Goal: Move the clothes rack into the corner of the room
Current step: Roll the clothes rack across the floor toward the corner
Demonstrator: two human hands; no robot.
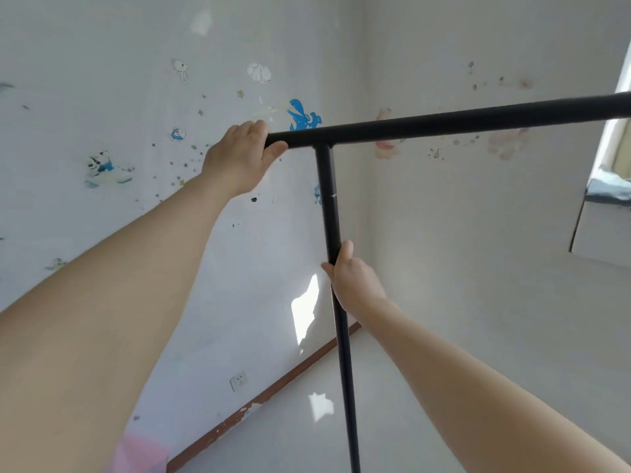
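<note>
- The wall (102, 206) on my left carries faded cartoon stickers (106, 169), and low down on it sits a white socket (238, 380) just above the brown skirting board (273, 384).
- My left hand (239, 157) is closed around the left end of the clothes rack's top bar (461, 122), fingers over the top and thumb underneath.
- The clothes rack (329, 206) is black; its top bar runs from my left hand off to the right edge of view, and its upright post (343, 336) drops from the bar toward the floor (290, 438).
- My right hand (353, 281) is wrapped around the upright post about halfway down, thumb pointing up along it.
- The rack stands near the corner where the two walls meet, just behind the post.
- At far right a bright window (618, 131) shows beyond the bar.
</note>
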